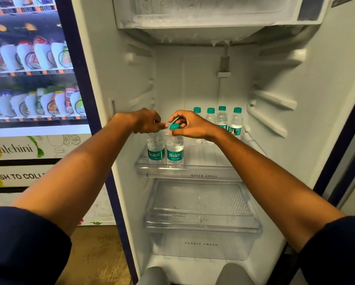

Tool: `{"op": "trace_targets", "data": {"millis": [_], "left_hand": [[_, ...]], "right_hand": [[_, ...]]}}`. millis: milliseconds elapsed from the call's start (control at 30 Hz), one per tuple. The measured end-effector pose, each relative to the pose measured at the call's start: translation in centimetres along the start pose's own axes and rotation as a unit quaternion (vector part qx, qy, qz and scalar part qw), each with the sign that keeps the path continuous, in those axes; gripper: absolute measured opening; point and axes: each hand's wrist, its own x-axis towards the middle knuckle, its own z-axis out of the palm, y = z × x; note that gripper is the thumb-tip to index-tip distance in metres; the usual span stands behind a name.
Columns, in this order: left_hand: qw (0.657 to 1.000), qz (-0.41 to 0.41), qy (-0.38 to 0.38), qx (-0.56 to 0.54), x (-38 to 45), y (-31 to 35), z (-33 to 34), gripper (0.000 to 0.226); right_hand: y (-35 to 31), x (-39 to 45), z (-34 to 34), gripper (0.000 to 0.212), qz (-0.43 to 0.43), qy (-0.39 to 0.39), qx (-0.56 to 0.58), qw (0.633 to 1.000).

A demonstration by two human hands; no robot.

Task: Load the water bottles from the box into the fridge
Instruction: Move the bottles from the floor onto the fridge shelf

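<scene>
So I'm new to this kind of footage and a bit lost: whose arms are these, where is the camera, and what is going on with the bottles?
There is no machine here. The single picture comes from a camera worn on a person's head, looking forward and down, so the two arms are the wearer's own.

They reach into an open fridge. The left hand grips the top of one front bottle; the right hand pinches the green cap of the bottle beside it. Both bottles stand upright at the front of the clear shelf marked Quick Chill.

Four more bottles stand in a row at the back right of that shelf. Below is a clear drawer. The box is not in view. On the left stands a snack vending machine.
</scene>
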Motion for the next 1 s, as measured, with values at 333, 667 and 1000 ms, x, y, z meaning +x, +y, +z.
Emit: {"op": "trace_targets", "data": {"millis": [333,667,1000], "left_hand": [[0.991,0.055,0.12,-0.018,3.6,3.1,-1.5,0.05],[0.985,0.14,0.096,0.012,12.3,7.4,0.2,0.051],[0.987,0.15,0.032,0.054,18.3,8.5,1.5,0.062]], "right_hand": [[4.8,0.0,-4.2,0.032,0.106,0.196,-0.123,0.967],[10.6,2.5,-6.7,0.053,0.158,0.234,-0.238,0.929],[12.9,6.1,-6.2,0.042,0.148,0.276,-0.207,0.927]]}}
